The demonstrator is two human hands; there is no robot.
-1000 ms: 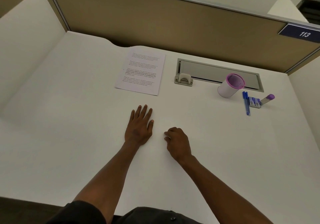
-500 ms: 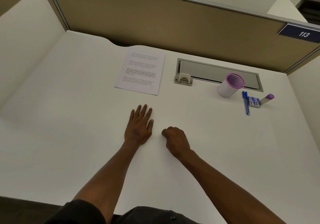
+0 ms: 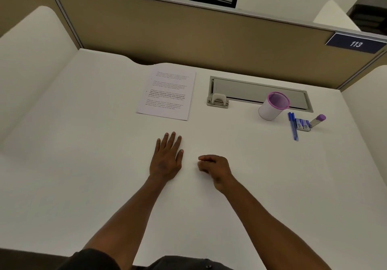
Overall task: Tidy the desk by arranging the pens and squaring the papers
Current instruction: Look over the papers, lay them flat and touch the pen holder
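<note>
A printed stack of papers (image 3: pixel 167 93) lies flat at the back middle of the white desk (image 3: pixel 83 144). Far right, two blue pens (image 3: pixel 293 126) lie side by side next to a small blue-and-white eraser pack (image 3: pixel 303 124) and a purple-capped glue stick (image 3: pixel 317 120). A white pen cup with a pink rim (image 3: pixel 272 107) stands just left of them. My left hand (image 3: pixel 167 158) rests flat on the desk, fingers apart, holding nothing. My right hand (image 3: pixel 215 168) is beside it, fingers curled loosely, nothing in it.
A grey cable hatch (image 3: pixel 259 92) with a flip latch (image 3: pixel 218 100) is set into the desk behind the cup. Tan partition walls (image 3: pixel 188 39) close the back; white side panels stand left and right. A nameplate reading 113 (image 3: pixel 356 43) hangs at the right.
My right hand has shifted slightly left and lifted a little, its fingers uncurling somewhat. My left hand and the desk items have stayed put.
</note>
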